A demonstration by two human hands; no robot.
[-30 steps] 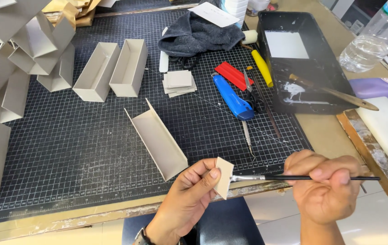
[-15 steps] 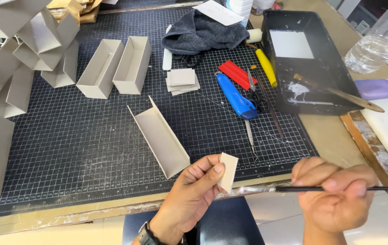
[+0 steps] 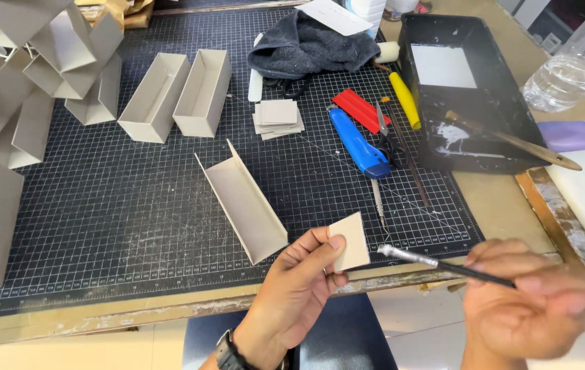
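Two hands over the cutting mat's [image 3: 135,226] near edge. Left hand [image 3: 299,288] pinches a small grey card square [image 3: 350,241] between thumb and fingertips, just beside an open card trough [image 3: 244,202]. Right hand [image 3: 535,301], fingers closed around a thin brush [image 3: 443,264], tip close to the square.

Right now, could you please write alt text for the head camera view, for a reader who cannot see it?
The left hand pinches a small card square while the right hand points a thin brush at it, tip just short of the card. Behind them, a gridded cutting mat holds an open card trough, a blue utility knife and a black tray.
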